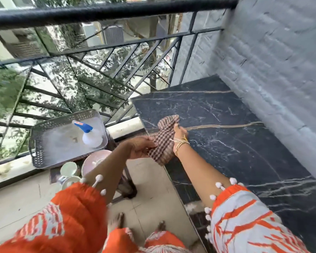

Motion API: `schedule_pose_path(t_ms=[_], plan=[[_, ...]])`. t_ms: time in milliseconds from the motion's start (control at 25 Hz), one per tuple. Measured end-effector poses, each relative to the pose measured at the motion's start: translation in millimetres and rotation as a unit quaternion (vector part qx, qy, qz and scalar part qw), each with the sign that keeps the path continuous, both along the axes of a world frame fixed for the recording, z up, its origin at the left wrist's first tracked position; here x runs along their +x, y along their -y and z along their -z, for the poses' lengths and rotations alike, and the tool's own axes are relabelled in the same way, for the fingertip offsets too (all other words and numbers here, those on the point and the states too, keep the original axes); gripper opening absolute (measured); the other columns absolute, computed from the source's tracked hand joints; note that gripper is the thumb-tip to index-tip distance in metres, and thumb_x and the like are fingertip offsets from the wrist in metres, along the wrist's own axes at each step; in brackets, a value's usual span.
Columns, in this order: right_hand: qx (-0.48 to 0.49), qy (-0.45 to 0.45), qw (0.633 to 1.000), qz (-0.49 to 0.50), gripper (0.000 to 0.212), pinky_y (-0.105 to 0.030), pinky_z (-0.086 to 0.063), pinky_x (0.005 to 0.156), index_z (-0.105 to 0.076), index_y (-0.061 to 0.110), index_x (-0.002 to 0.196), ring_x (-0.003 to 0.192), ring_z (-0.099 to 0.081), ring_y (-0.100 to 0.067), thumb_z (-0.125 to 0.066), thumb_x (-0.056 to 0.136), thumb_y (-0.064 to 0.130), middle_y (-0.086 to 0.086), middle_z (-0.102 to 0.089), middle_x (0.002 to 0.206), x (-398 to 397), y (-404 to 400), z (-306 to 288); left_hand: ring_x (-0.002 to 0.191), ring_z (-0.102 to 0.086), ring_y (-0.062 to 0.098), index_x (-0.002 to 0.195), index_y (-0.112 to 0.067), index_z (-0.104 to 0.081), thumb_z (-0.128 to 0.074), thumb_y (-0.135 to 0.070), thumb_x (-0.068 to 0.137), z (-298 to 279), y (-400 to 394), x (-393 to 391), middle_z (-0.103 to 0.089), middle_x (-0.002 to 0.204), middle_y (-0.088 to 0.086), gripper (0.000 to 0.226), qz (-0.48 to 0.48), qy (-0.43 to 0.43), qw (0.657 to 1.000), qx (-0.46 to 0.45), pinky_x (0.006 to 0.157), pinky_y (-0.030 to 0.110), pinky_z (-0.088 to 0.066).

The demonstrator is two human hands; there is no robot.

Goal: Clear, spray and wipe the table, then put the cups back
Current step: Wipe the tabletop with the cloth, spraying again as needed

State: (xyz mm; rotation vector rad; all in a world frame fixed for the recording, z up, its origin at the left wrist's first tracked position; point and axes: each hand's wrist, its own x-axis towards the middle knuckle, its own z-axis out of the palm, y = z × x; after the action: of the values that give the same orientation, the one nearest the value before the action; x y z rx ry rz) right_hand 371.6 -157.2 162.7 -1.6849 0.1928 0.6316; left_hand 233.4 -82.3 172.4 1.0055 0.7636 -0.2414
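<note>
A black marble table [226,143] with white veins fills the right side, its top bare. At its left edge both hands hold a brown checked cloth [163,139]. My right hand [179,133] grips the cloth's upper part over the table edge. My left hand [141,147] holds its lower part from the left. A spray bottle [90,135] with a blue trigger lies in a perforated metal tray [42,152] to the left. Pale cups [68,168] and a pinkish plate [93,159] sit below the tray.
A black metal railing [98,52] with glass panels runs behind the tray and table. A grey brick wall [281,70] borders the table on the right. A dark stand [126,187] carries the tray and cups. Beige floor tiles [153,203] lie beneath my bare feet.
</note>
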Motion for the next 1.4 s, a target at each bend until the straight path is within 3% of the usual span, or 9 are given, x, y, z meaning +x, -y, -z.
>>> schedule_pose_path(t_ms=[120,280,400,520,720,1000,1120,1240,1400], plan=[[-0.034,0.084,0.995,-0.045,0.043,-0.024,-0.031,0.047,-0.044,0.011,0.055,0.052,-0.031,-0.012,-0.054,0.096,0.017,-0.001,-0.039,0.055,37,12,-5,0.078,-0.061,0.014,0.092,-0.015,-0.060,-0.054,0.000,0.093,-1,13,40,-0.065,0.089,0.003,0.017,0.016,-0.023,0.998,0.055,0.066,0.027,-0.053],[-0.112,0.203,0.967,-0.103,0.035,-0.031,-0.024,0.056,-0.046,0.010,0.066,0.063,-0.043,-0.026,-0.053,0.096,0.025,-0.008,-0.046,0.062,74,6,-13,0.076,-0.060,0.019,0.090,-0.017,-0.067,-0.058,-0.013,0.092,-5,0,76,-0.066,0.091,0.008,0.009,-0.002,-0.057,0.967,0.250,0.069,0.033,-0.051],[-0.234,0.314,0.903,-0.174,0.023,-0.033,-0.039,0.071,-0.060,0.014,0.098,0.097,-0.058,-0.034,-0.050,0.096,0.034,-0.013,-0.064,0.099,93,-14,-6,0.105,-0.064,0.030,0.107,-0.007,-0.071,-0.059,-0.018,0.089,13,-38,89,-0.069,0.111,0.018,0.024,-0.031,-0.125,0.864,0.487,0.089,0.038,-0.048],[-0.344,0.402,0.799,-0.287,0.058,-0.048,-0.027,0.111,-0.031,0.023,0.147,0.141,-0.029,-0.028,-0.044,0.095,0.042,-0.007,-0.031,0.155,106,-39,26,0.118,-0.055,0.036,0.123,-0.015,-0.061,-0.057,-0.022,0.086,40,-83,99,-0.057,0.127,0.017,0.037,0.004,-0.169,0.808,0.564,0.096,0.042,-0.046],[-0.409,0.391,0.736,-0.373,0.060,-0.048,-0.012,0.120,-0.008,0.037,0.152,0.149,-0.009,-0.029,-0.030,0.098,0.049,-0.002,-0.011,0.162,117,-61,90,0.137,-0.033,0.036,0.138,-0.010,-0.038,-0.055,-0.022,0.086,74,-151,112,-0.032,0.148,0.017,0.056,0.011,-0.190,0.770,0.609,0.110,0.048,-0.033],[-0.404,0.431,0.728,-0.348,0.058,-0.051,-0.015,0.118,-0.012,0.039,0.151,0.147,-0.016,-0.034,-0.024,0.096,0.051,-0.007,-0.014,0.161,126,-144,103,0.107,-0.061,0.037,0.101,-0.012,-0.061,-0.051,-0.045,0.084,113,-213,124,-0.063,0.113,0.022,0.038,-0.265,-0.186,0.912,0.252,0.095,0.050,-0.050],[-0.346,0.472,0.695,-0.418,0.057,-0.052,-0.014,0.118,-0.017,0.035,0.152,0.146,-0.016,-0.035,-0.024,0.097,0.050,-0.008,-0.020,0.160,82,-176,103,0.090,-0.064,0.032,0.106,-0.012,-0.064,-0.058,-0.044,0.084,143,-228,126,-0.065,0.106,0.017,0.040,-0.393,-0.141,0.908,0.023,0.074,0.041,-0.054],[-0.268,0.518,0.619,-0.526,0.054,-0.049,-0.016,0.118,-0.021,0.036,0.151,0.147,-0.018,-0.030,-0.026,0.098,0.044,-0.003,-0.021,0.160,65,-175,106,0.080,-0.062,0.028,0.114,-0.015,-0.060,-0.053,-0.041,0.092,129,-220,127,-0.064,0.104,0.014,0.035,-0.404,-0.107,0.908,-0.019,0.053,0.027,-0.054],[-0.339,0.506,0.647,-0.459,0.053,-0.051,-0.017,0.119,-0.011,0.042,0.150,0.149,-0.009,-0.027,-0.024,0.099,0.039,0.000,-0.008,0.162,155,-168,110,0.057,-0.056,0.017,0.097,-0.014,-0.063,-0.046,-0.039,0.098,131,-216,126,-0.062,0.067,0.000,0.030,-0.416,-0.075,0.906,-0.027,0.038,0.017,-0.042]])
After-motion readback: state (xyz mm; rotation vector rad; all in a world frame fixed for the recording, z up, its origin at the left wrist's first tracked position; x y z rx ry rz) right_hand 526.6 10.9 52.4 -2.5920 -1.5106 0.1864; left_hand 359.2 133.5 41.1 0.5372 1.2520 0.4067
